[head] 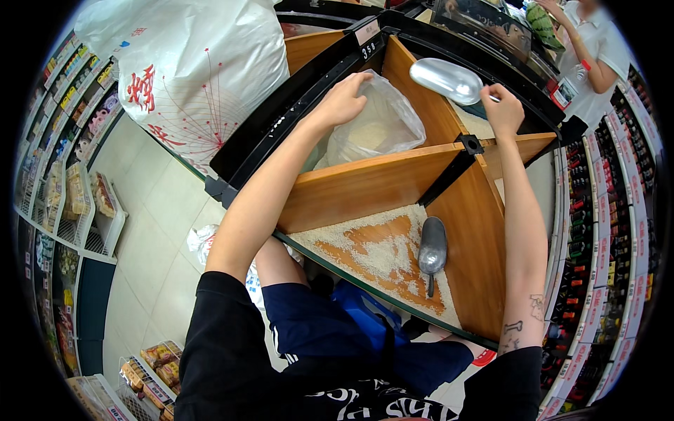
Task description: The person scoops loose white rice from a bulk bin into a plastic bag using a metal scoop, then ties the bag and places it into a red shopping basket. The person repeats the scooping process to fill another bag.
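Observation:
My right hand [503, 109] grips the handle of a shiny metal scoop [445, 80], raised over the wooden dividers at the bin's far right. A translucent plastic bag [387, 118] with pale grain, likely rice, inside stands with its mouth spread in the far compartment. My left hand [343, 101] has its fingers at the bag's upper left rim and seems to hold it; the fingertips are partly hidden. In the near compartment, a second metal scoop [433, 247] lies on a thin, patchy layer of white rice [376, 252] against the right wooden wall.
A wooden divider [368, 171] separates the compartments. A large white sack [205, 79] with red print stands at the upper left. Stocked shelves [595, 252] line the right side, and packaged-food racks [79, 205] the left. Another person [595, 68] stands at the upper right near a watermelon [545, 29].

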The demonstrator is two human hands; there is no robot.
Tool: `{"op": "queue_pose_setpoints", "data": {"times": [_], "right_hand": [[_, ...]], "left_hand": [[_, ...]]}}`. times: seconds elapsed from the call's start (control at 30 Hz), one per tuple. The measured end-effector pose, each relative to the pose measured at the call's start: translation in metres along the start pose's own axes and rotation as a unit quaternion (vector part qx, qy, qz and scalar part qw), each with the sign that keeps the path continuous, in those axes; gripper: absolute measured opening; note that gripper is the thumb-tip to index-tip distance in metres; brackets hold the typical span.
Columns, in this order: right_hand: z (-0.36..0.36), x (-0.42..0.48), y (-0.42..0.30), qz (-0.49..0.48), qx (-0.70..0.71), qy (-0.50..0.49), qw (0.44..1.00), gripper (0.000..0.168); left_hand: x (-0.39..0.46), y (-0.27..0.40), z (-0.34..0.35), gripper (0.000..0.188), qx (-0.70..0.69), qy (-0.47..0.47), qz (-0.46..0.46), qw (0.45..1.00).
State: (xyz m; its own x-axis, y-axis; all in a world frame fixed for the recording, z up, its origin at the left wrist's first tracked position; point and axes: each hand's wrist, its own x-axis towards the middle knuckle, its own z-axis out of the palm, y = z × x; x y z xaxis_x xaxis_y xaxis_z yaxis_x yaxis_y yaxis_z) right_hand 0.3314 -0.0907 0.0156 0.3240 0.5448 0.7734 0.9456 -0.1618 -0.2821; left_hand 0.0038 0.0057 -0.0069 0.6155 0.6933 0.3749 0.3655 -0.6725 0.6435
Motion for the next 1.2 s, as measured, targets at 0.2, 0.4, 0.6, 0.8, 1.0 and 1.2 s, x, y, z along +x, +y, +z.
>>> {"op": "queue_pose_setpoints", "data": {"times": [0.2, 0.4, 0.6, 0.8, 1.0, 1.2], "right_hand": [[-0.002, -0.007, 0.014, 0.077, -0.128, -0.102, 0.983, 0.029], [0.008, 0.000, 0.019, 0.030, -0.276, -0.343, 0.897, 0.039], [0.019, 0.007, 0.031, 0.037, -0.197, -0.540, 0.818, 0.041], [0.024, 0.005, 0.031, 0.059, -0.199, -0.536, 0.818, 0.039], [0.015, 0.005, 0.021, 0.125, -0.222, -0.465, 0.848, 0.047], [0.017, 0.004, 0.020, 0.127, -0.270, -0.483, 0.823, 0.041]], "left_hand": [[-0.005, -0.002, 0.000, 0.051, 0.044, -0.006, 0.034, 0.998], [-0.006, 0.001, 0.001, 0.049, 0.090, -0.012, 0.053, 0.994], [-0.010, 0.010, -0.003, 0.051, 0.139, -0.029, 0.027, 0.990], [-0.012, 0.013, -0.003, 0.053, 0.176, -0.022, 0.010, 0.984], [-0.011, 0.007, -0.005, 0.054, 0.155, -0.002, 0.009, 0.988], [-0.015, 0.014, -0.011, 0.051, 0.167, -0.009, -0.029, 0.985]]}}
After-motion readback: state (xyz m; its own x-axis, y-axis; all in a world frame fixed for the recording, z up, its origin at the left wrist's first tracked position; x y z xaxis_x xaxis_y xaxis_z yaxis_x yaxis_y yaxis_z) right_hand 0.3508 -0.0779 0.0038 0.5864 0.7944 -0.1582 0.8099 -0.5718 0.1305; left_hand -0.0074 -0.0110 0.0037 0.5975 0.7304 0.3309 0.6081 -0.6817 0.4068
